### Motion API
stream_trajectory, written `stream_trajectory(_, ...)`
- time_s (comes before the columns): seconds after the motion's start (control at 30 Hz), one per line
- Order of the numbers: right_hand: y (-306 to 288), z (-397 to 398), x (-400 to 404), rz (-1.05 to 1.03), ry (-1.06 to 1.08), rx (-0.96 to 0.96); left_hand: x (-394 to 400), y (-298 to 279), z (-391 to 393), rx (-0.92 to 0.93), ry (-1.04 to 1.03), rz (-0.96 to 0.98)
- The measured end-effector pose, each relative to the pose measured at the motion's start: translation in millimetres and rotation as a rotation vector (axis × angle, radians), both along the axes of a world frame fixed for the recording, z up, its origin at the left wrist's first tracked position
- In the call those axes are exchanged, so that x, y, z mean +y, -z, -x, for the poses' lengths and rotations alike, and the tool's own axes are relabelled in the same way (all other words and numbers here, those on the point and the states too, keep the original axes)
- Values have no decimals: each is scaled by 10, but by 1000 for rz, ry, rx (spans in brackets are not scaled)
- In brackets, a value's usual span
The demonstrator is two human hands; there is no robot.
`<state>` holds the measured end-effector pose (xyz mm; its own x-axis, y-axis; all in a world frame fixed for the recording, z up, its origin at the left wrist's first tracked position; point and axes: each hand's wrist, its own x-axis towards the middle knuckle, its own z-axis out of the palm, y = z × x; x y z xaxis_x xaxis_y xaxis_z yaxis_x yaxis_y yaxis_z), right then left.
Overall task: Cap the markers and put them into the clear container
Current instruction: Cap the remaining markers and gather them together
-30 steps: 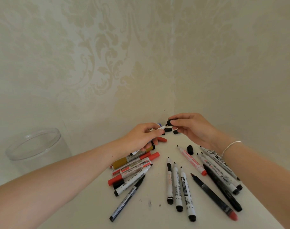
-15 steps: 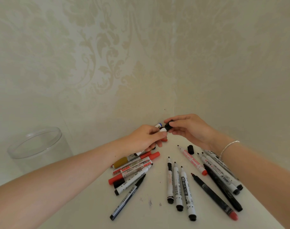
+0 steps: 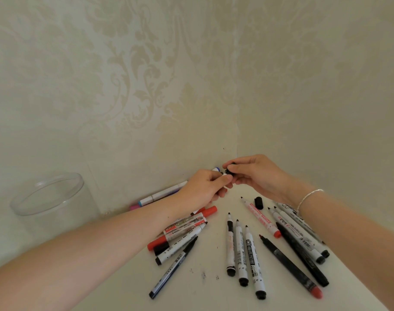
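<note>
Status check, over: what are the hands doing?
Left hand grips marker. Right hand pinches black cap onto it. Container empty, nothing blocking.

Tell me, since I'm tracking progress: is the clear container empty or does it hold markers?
Empty. The container stands upright at the left, and through its clear wall no marker shows inside; the markers lie on the table.

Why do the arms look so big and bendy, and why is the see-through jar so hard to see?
Head view: the wide-angle lens stretches things near the edges, so the forearms balloon toward the corners. Head view: the clear container is transparent against a pale wall, so only its rim shows. Head view: soft, even light, faint shadows; the left hand and right hand look sharp enough.
</note>
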<state>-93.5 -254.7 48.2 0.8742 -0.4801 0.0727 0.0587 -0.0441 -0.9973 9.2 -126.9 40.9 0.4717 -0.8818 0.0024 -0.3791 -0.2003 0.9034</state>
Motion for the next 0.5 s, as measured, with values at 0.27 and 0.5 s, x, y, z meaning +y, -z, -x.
stream_trajectory(0.27,148,21,-9,-31,163,26,-53,89,64,-69,54,-129)
stream_trajectory(0.5,147,35,-171,21,369,116,14,18,-89,-177,28,-247)
